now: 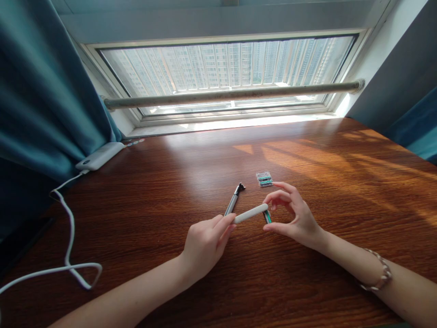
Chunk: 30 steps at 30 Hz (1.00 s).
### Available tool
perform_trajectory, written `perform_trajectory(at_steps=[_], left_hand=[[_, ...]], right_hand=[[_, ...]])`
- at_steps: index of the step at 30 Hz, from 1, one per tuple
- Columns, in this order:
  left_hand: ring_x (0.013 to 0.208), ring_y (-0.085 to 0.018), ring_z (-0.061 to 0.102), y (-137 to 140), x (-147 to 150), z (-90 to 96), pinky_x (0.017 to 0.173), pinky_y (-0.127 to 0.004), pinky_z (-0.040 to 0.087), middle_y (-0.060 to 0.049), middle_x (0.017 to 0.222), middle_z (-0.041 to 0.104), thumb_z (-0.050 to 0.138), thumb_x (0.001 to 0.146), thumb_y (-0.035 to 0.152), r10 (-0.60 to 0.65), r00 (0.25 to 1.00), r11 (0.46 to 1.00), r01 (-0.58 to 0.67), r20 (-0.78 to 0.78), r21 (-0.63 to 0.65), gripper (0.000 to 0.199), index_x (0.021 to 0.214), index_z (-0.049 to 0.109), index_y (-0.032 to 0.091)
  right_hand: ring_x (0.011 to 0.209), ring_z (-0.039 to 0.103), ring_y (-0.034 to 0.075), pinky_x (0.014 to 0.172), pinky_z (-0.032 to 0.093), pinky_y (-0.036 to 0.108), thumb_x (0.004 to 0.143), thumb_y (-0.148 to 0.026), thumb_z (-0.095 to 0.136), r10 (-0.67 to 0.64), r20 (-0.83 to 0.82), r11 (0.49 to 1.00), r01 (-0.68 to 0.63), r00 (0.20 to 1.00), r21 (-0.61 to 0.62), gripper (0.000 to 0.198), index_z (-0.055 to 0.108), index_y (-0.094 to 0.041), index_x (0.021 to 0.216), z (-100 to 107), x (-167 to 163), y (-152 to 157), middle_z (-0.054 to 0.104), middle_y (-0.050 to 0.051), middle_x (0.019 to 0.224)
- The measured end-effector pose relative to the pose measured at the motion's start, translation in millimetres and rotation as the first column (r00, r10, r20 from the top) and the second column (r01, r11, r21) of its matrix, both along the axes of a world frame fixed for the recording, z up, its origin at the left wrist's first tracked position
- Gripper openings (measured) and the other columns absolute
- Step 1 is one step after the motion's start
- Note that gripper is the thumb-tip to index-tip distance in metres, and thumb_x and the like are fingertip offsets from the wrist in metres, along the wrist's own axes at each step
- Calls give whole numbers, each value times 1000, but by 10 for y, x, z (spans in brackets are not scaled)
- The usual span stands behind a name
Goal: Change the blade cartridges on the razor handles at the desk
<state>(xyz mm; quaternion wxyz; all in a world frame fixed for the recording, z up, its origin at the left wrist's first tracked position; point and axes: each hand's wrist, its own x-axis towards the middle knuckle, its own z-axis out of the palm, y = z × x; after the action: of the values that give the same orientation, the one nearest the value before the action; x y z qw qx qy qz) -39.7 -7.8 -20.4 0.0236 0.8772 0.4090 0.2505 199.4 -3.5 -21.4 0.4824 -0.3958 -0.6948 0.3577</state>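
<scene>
My left hand (208, 241) is closed around a white razor handle (251, 213), which slants up to the right above the table. At the handle's far end is a dark and green razor cartridge (267, 216). The thumb and forefinger of my right hand (295, 214) pinch this cartridge at its two ends. Whether it is locked onto the handle I cannot tell. Just beyond my left hand lies a grey and black razor handle (233, 200), partly hidden by the fingers. Past my right fingertips, a clear plastic case (264, 179) contains green-striped cartridges.
The brown wooden table (170, 182) reaches to a window (232, 68) with a metal rail (235, 94) across it. On the left, a white power adapter (100, 156) sits by the blue curtain (44, 91), its white cable (72, 237) looping over the table.
</scene>
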Motion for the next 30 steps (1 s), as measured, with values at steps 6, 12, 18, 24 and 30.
perform_trajectory(at_steps=[6,12,18,24,30], left_hand=[[59,-10,61,1,8,8,57,-17,47,-4,73,66,39,85,25,-1,1000,1000,0,20,15,25,99,58,18],[59,-10,61,-2,10,9,57,-18,47,-4,72,66,39,85,25,-3,1000,1000,2,20,15,25,99,58,18],[59,-10,61,0,6,8,57,-17,47,-4,70,65,40,84,25,-4,1000,1000,4,23,13,24,98,59,17],[61,-11,61,-1,-4,-2,59,-18,47,-4,74,66,41,84,24,-7,1000,1000,7,19,12,24,100,58,17],[63,-11,62,-5,-18,-24,61,-20,48,-4,80,67,44,83,21,-6,1000,1000,6,15,-5,22,102,55,17]], right_hand=[[73,52,16,73,45,34,60,-25,74,-2,8,1000,2,1000,-5,80,26,-24,123,7,3,2,57,4,91],[73,52,16,73,46,34,60,-26,74,3,6,1000,-3,1000,-4,80,26,-24,124,1,0,5,57,4,91],[71,52,15,72,46,34,60,-25,74,-3,-1,1000,3,1000,3,79,26,-24,123,6,-3,-2,57,4,91],[71,52,15,72,46,34,60,-21,73,-5,-14,1000,5,1000,3,80,24,-24,124,4,-2,0,56,5,92],[69,52,15,71,46,34,60,-26,73,-38,-40,999,39,998,7,79,26,-24,123,12,-5,6,56,5,92]])
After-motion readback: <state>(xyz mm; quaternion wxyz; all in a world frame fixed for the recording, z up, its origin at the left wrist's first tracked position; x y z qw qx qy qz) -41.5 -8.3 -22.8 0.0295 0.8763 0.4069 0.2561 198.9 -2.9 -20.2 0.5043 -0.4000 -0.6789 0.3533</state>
